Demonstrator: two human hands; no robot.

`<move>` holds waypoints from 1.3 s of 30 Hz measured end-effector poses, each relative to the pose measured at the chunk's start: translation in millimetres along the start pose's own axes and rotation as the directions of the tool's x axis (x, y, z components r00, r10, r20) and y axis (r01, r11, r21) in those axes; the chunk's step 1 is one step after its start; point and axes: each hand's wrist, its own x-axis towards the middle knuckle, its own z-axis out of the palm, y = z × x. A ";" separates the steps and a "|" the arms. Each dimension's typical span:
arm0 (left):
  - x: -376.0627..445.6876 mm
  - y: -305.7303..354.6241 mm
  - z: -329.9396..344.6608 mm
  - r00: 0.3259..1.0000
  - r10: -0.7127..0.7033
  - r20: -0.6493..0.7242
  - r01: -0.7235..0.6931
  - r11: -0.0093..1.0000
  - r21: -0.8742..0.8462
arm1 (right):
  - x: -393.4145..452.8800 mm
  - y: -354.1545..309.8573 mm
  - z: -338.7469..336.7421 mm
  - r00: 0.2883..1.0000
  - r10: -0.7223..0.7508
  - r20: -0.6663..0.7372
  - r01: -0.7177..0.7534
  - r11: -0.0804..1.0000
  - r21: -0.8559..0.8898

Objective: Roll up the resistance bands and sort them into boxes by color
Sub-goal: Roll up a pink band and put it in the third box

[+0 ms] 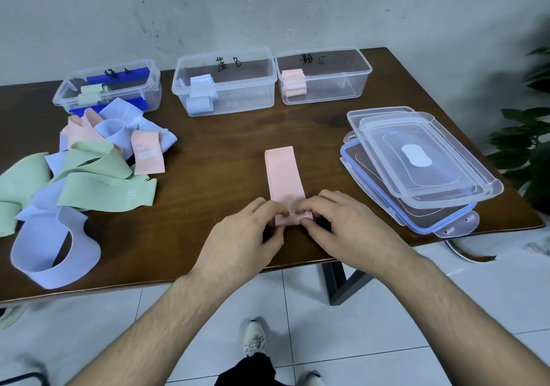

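A: Where is the pink band?

B: Flat on the brown table, stretching away from both hands toward the boxes. Near end already turned into a small roll, right at the fingertips.

A: And the hands?

B: Left hand pinching the left side of the roll, fingers curled. Right hand pinching the right side, thumb under, fingers over the top.

A: The boxes?

B: 3 clear ones along the wall. Left box with green rolls, middle box with 2 blue rolls, right box with pink rolls.

A: Anything else?

B: Loose pile of bands well to the left of the hands, green, blue and pink mixed. Stack of lids to the right
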 end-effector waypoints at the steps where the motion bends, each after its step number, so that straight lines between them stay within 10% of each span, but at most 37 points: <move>1: 0.7 -0.8 0.2 1.000 0.001 -0.001 -0.001 1.000 -0.004 | 0.8 -0.2 -0.3 1.000 0.005 0.005 -0.005 1.000 0.001; 39: 16.0 -9.2 5.3 0.996 0.047 -0.074 -0.048 0.999 -0.002 | 23.1 8.4 -2.4 1.000 -0.015 0.023 0.016 0.999 -0.042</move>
